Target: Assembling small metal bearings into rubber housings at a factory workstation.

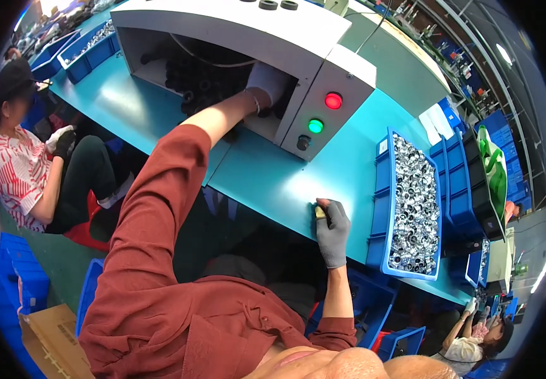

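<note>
The left hand (268,82), in a white glove, reaches far into the open front of a white machine (235,25) that stands on the turquoise table (273,170); it rests among a heap of small black rings (200,79) inside the box, and its fingers are hidden in there, so I cannot tell whether they are apart or closed. The right hand (332,228), in a grey glove, lies at the near edge of the table with its fingers curled together around a small yellowish piece (320,212) by the thumb. Just right of that hand sits a long blue bin (380,189) full of shiny metal parts (415,202). On the machine's right face are a red button (333,100) and a green button (315,126) below it. Far left, another person in a striped top (17,174) sits beside the table
</note>
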Motion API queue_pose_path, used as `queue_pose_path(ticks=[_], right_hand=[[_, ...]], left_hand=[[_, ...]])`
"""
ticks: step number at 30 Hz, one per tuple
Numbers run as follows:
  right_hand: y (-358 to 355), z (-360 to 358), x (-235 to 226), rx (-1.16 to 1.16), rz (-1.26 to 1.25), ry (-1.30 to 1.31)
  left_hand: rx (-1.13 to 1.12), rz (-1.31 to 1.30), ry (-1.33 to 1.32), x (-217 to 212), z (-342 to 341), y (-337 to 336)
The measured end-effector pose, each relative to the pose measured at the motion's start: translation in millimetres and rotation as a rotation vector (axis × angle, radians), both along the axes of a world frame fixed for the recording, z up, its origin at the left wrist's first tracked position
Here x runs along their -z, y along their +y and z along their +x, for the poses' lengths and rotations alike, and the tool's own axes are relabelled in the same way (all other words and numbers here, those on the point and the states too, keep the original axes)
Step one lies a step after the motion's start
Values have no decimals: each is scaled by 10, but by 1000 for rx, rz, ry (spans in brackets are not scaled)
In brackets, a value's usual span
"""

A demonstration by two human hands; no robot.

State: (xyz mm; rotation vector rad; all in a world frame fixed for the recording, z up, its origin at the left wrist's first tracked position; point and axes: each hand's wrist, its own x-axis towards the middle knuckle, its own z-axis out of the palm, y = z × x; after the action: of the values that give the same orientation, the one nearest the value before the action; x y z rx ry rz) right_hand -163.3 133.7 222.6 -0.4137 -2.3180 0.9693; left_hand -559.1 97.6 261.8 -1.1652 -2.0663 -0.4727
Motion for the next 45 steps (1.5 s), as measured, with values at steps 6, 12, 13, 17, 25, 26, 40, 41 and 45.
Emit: queue_pose_path(ticks=[6,12,13,17,25,26,40,41,45], right_hand=[[21,-60,49,-9,55,12],[-6,-47,54,-2,42,-5],[-10,-37,43,-1,15,-19],[11,-41,46,-8,3,-7],[21,-15,42,-5,31,26],[12,-3,32,0,-1,17],[163,12,97,-58,-272,137],[187,22,107,-31,-309,128],[296,-10,237,-11,-464,137]], left_hand=[[-300,103,-230,79,-484,334],[-233,88,-252,2,-658,362],[-224,83,-254,0,-665,340],[-203,57,-248,18,-615,337],[-191,4,-221,-26,-505,283],[-182,-1,-220,-23,-487,280],[-19,-46,-225,-105,-135,-96],[-32,-54,-236,-159,1,-136],[79,167,-381,-253,493,-453]])
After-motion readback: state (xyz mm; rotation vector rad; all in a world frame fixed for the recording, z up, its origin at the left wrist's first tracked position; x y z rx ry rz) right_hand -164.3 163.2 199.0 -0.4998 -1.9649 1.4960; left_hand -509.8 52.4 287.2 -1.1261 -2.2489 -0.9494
